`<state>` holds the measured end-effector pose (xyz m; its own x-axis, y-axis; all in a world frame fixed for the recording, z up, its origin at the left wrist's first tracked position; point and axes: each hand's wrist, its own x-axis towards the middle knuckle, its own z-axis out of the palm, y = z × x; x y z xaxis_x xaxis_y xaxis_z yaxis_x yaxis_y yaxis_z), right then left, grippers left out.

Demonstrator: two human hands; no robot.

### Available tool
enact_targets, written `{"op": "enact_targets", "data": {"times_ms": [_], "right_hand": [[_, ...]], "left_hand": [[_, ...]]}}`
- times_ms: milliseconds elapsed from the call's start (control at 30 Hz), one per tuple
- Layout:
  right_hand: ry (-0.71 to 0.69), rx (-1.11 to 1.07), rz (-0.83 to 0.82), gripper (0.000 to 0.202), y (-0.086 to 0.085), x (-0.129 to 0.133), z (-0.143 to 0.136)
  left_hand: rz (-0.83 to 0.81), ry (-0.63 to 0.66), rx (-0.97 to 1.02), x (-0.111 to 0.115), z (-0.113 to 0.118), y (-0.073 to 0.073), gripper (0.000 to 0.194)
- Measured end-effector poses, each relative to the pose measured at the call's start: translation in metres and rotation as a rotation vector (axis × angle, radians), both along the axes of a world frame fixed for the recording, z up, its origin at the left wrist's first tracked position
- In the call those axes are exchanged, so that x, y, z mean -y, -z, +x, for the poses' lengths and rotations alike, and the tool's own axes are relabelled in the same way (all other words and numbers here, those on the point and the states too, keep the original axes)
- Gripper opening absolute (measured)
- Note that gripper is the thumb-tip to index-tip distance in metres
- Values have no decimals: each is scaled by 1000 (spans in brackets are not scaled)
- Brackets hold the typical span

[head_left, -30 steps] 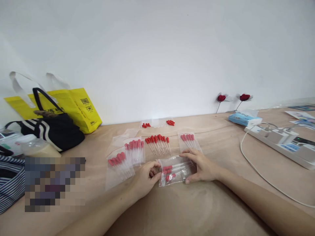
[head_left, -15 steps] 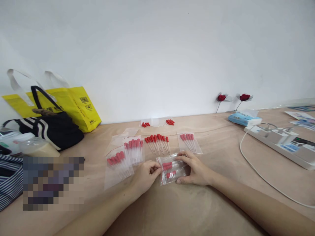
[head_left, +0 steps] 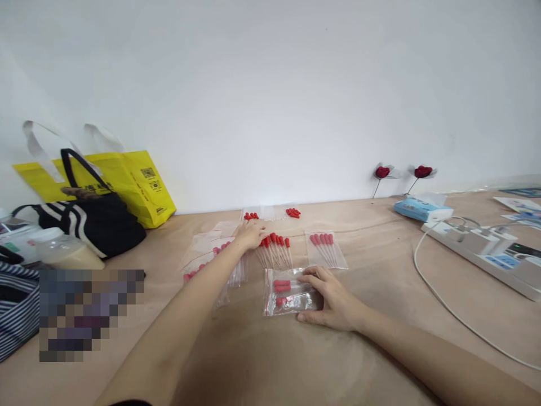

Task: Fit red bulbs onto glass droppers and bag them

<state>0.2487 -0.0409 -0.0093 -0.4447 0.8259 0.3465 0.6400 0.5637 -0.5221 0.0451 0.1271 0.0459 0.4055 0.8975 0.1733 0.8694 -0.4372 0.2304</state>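
Note:
A clear zip bag (head_left: 291, 293) with a few red-capped droppers inside lies flat at the near middle. My right hand (head_left: 329, 299) rests on its right end, fingers spread and curved over the plastic. My left hand (head_left: 252, 233) reaches over the left end of a loose row of red-capped droppers (head_left: 276, 251); whether its fingers hold one is hidden. Under and beside my left forearm lie bags of droppers (head_left: 198, 272), partly covered. Another bag of droppers (head_left: 325, 248) lies right of the loose row.
Small red caps (head_left: 293, 213) lie near the wall. A yellow bag (head_left: 147, 186), a black bag (head_left: 105, 225) and a bottle (head_left: 70, 251) stand left. At right are a tissue pack (head_left: 422, 208), a power strip (head_left: 513, 276), a cable and two red flowers (head_left: 382, 172).
My left hand has let go of the zip bag's left edge and moved up and away to the loose droppers. My right hand stays on the bag, which has shifted slightly left.

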Motion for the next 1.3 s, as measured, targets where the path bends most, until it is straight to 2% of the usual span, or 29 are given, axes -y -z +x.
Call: {"op": "enact_targets", "data": {"times_ms": [200,367,500,667,800,967,1100,1200,1300], "right_hand": [[5,4,1,64,1,-2,1],[5,10,5,64,1,-2,1],[5,20,-2,65,1,-2,1],[9,17,9,64,1,-2,1],[8,23,15,64,1,-2,1],[-2,28,1,65,2,-3,2],[-1,29,-8,65,1,-2,2],[-7,34,-14,65,1,-2,2],[-14,33,-13,64,1,-2,2]], "left_hand": [[-44,46,-110,-14,-1,4,25],[-37,0,-102,-24,-6,7,23],[-19,-59,-73,-20,-5,5,24],[-41,-69,-47,-11,4,0,33],[-73,-102,-7,-11,11,3,38],[-139,-155,123,-16,14,10,35],[-190,-138,304,-14,9,0,33],[-209,-87,500,0,-3,-13,33],[-210,-56,699,28,-22,-20,37]]}}
